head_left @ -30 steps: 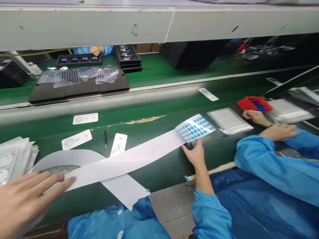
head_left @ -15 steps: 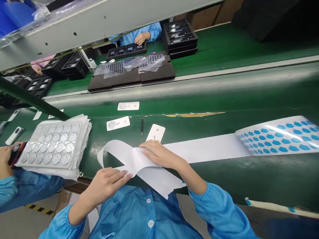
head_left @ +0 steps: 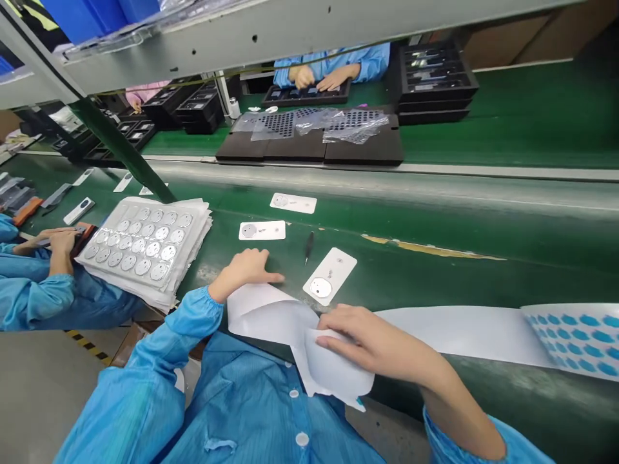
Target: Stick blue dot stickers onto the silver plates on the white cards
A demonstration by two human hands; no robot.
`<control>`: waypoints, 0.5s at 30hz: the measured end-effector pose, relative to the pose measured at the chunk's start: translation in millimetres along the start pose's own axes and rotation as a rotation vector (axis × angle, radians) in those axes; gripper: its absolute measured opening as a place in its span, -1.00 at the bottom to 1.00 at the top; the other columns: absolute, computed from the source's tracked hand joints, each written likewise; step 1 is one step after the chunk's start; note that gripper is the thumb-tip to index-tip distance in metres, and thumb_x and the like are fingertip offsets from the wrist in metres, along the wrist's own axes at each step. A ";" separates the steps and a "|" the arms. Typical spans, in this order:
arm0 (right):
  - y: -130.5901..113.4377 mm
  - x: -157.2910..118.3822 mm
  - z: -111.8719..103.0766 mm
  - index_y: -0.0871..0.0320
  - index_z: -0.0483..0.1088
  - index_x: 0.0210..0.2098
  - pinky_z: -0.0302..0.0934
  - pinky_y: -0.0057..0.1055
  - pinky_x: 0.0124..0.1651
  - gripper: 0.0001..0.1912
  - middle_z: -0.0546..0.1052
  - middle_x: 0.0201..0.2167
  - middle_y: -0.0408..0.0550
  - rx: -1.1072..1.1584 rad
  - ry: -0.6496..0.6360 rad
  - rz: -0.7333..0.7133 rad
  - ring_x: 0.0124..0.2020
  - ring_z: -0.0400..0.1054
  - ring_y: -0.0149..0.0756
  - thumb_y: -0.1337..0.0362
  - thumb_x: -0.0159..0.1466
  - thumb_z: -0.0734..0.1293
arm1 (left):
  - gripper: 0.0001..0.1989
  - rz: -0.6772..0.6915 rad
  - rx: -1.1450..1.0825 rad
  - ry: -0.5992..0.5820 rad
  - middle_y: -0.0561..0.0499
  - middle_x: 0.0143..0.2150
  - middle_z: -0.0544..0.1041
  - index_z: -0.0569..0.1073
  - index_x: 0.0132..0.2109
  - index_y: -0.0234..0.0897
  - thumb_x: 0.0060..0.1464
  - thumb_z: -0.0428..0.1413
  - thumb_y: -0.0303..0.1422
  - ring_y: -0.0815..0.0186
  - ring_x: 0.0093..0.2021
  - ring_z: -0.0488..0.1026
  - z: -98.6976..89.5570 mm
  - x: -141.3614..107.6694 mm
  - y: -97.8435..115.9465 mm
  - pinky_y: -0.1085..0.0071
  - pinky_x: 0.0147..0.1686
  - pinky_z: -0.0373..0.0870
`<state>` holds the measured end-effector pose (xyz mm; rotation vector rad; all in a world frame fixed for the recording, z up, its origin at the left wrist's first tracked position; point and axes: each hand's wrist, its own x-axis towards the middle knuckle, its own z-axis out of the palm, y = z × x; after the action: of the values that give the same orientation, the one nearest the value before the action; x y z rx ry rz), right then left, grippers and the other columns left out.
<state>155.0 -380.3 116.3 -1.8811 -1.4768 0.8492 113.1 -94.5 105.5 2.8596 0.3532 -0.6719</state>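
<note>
A long white paper strip [head_left: 464,328] lies along the green bench, its right end bearing rows of blue dots [head_left: 580,335]. My right hand [head_left: 360,338] has its fingers bent over the folded, curled part of the strip, pinching it. Beyond the strip's left end, my left hand [head_left: 246,269] rests near the bench with thumb and fingers apart, holding nothing. A white card with a round disc [head_left: 331,277] lies between and beyond my hands. Two more white cards [head_left: 262,230] [head_left: 293,203] and a small black tool [head_left: 309,247] lie farther back.
Stacked sheets of round silver discs [head_left: 133,245] lie at the left beside a co-worker's hands [head_left: 60,241]. A green post [head_left: 120,151] slants over the bench. Black foam blocks [head_left: 309,145] and black trays [head_left: 432,80] stand at the back, near another person's hands [head_left: 319,77].
The view has shifted, moving the scene. My left hand has let go of the paper and moved outward and forward. My right hand has drawn the folded paper nearer my body.
</note>
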 end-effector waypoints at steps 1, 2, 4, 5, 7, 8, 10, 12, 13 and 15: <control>-3.1 -2.3 2.6 0.10 0.39 -0.31 0.15 -0.27 -0.21 -0.57 0.50 -0.40 -0.07 -0.035 -0.001 0.003 -0.32 0.36 -0.19 0.03 0.57 0.13 | -0.11 0.037 -0.010 -0.056 -0.38 0.13 0.52 0.40 0.29 -0.39 0.00 0.32 0.16 -0.23 0.11 0.49 4.6 8.3 1.1 -0.01 0.05 0.46; -4.6 -4.1 5.3 0.10 0.38 -0.31 0.16 -0.26 -0.21 -0.58 0.51 -0.38 -0.06 -0.064 0.003 0.009 -0.32 0.37 -0.18 0.04 0.58 0.12 | -0.07 0.084 -0.024 -0.088 -0.35 0.11 0.53 0.42 0.27 -0.36 -0.11 0.39 0.13 -0.21 0.09 0.51 9.2 11.9 1.5 0.04 0.03 0.48; -3.7 -6.7 9.6 0.09 0.36 -0.30 0.17 -0.25 -0.21 -0.59 0.52 -0.36 -0.06 -0.110 0.019 0.030 -0.33 0.38 -0.16 0.06 0.58 0.10 | -0.09 0.170 -0.058 -0.127 -0.30 0.14 0.53 0.42 0.28 -0.31 -0.08 0.36 0.17 -0.15 0.13 0.50 15.8 5.5 1.0 0.11 0.05 0.47; -1.8 -7.7 11.2 0.09 0.35 -0.30 0.17 -0.25 -0.22 -0.59 0.52 -0.36 -0.05 -0.127 0.030 0.043 -0.32 0.38 -0.15 0.07 0.58 0.10 | -0.14 0.208 -0.082 -0.133 -0.27 0.17 0.52 0.40 0.31 -0.26 0.04 0.26 0.21 -0.09 0.18 0.48 17.7 -2.7 0.4 0.15 0.08 0.46; 2.8 -9.5 12.8 0.09 0.36 -0.29 0.17 -0.25 -0.24 -0.60 0.52 -0.36 -0.04 -0.149 0.055 0.067 -0.32 0.40 -0.13 0.07 0.58 0.10 | -0.22 0.305 -0.143 -0.133 -0.19 0.28 0.47 0.31 0.39 -0.17 0.23 0.09 0.21 0.00 0.29 0.40 20.1 -23.6 0.3 0.19 0.18 0.39; 4.9 -10.3 13.1 0.09 0.36 -0.29 0.17 -0.25 -0.25 -0.61 0.53 -0.36 -0.03 -0.155 0.066 0.074 -0.31 0.40 -0.12 0.07 0.58 0.10 | -0.24 0.366 -0.167 -0.131 -0.16 0.36 0.41 0.25 0.44 -0.14 0.27 0.07 0.17 0.02 0.35 0.35 21.6 -33.8 1.2 0.18 0.25 0.35; 7.7 -11.8 12.7 0.09 0.37 -0.29 0.18 -0.25 -0.25 -0.60 0.54 -0.36 -0.02 -0.161 0.072 0.079 -0.30 0.41 -0.11 0.07 0.58 0.10 | -0.18 0.459 -0.181 -0.116 -0.14 0.44 0.33 0.18 0.48 -0.09 0.20 0.21 0.04 -0.05 0.41 0.27 27.3 -49.8 4.3 0.06 0.33 0.26; 8.4 -13.5 11.6 0.09 0.38 -0.28 0.19 -0.24 -0.23 -0.59 0.55 -0.35 -0.02 -0.164 0.060 0.081 -0.30 0.42 -0.10 0.06 0.58 0.09 | -0.26 0.424 -0.187 -0.064 -0.17 0.34 0.45 0.33 0.40 -0.12 0.12 0.30 -0.19 -0.13 0.33 0.38 35.2 -58.2 5.7 -0.04 0.30 0.28; 8.1 -14.5 11.0 0.09 0.38 -0.27 0.20 -0.24 -0.23 -0.59 0.55 -0.35 -0.02 -0.165 0.056 0.084 -0.30 0.42 -0.10 0.07 0.58 0.08 | -0.39 0.363 -0.197 -0.028 -0.17 0.25 0.54 0.43 0.32 -0.14 0.13 0.26 -0.29 -0.11 0.25 0.47 38.9 -60.5 4.1 -0.02 0.26 0.33; 7.1 -17.4 10.3 0.08 0.41 -0.25 0.22 -0.22 -0.22 -0.57 0.56 -0.35 -0.03 -0.166 0.059 0.094 -0.31 0.43 -0.11 0.07 0.58 0.06 | -0.60 0.237 -0.241 0.046 -0.14 0.10 0.64 0.55 0.19 -0.19 0.24 0.09 -0.41 -0.01 0.11 0.58 43.5 -65.0 -6.4 0.08 0.18 0.43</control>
<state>148.2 -398.1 106.6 -2.0935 -1.4718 0.7250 36.8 -110.5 96.1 2.6336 0.0906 -0.4834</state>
